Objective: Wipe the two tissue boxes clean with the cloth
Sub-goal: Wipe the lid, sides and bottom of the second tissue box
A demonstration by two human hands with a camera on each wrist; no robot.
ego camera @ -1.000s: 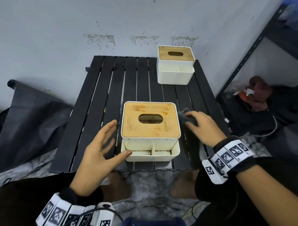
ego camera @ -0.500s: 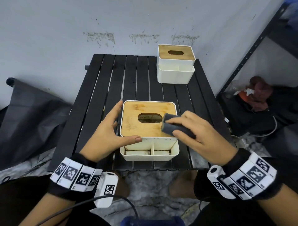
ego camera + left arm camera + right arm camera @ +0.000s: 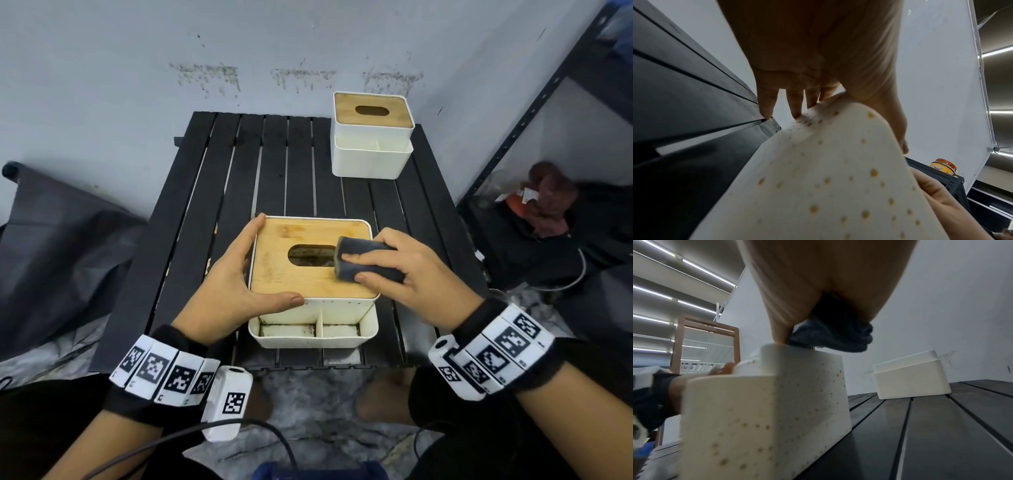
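Observation:
The near tissue box [image 3: 274, 270] is white with a wooden lid and an oval slot, and orange specks dot its walls [image 3: 760, 410]. It stands at the front of the black slatted table [image 3: 239, 171]. My left hand [image 3: 233, 281] braces its front-left corner, with straight fingers [image 3: 766, 107] along the left wall and the thumb across the front. My right hand [image 3: 418, 277] grips a folded dark grey cloth [image 3: 359, 253] and presses it on the lid just right of the slot. In the right wrist view the cloth [image 3: 838, 337] sits on the box's top edge. The second box [image 3: 371, 137] stands at the back right.
A grey wall runs right behind the table. A black metal shelf frame [image 3: 534, 113] stands to the right, with a dark red bundle [image 3: 551, 202] on the floor beside it. A dark sheet [image 3: 58, 246] lies at the left. The table's left half is bare slats.
My left hand has closed in from in front of the box onto its front-left corner. My right hand has carried the cloth from the box's right side up onto the lid.

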